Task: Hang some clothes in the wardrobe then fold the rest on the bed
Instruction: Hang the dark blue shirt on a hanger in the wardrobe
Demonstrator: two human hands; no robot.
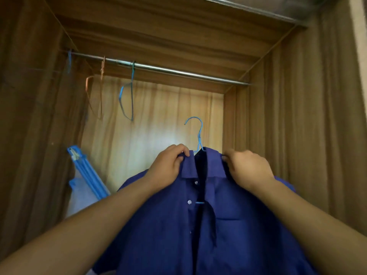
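1. A person stood at an open brown wooden wardrobe [297,116], holding up a dark blue button-front shirt [228,225] draped on a light blue wire hanger [199,133].
2. The left hand [166,169] pinched the collar's left side and the right hand [248,169] gripped the right side, both curled round cloth.
3. The hanger's hook rose at 12 o'clock between the two hands, a shade nearer the left, with its open tip pointing toward 9 o'clock.
4. The silver metal rail [178,70] lay well above the hook at 12 o'clock, its long axis running roughly 9 to 3 o'clock across the wardrobe.
5. An empty blue wire hanger [126,100] hung on the rail at about 10 o'clock from the hook, leaving bare rail directly overhead.
6. The coming lift appeared to call for both hands rising together to 12 o'clock until the hook cleared the rail.
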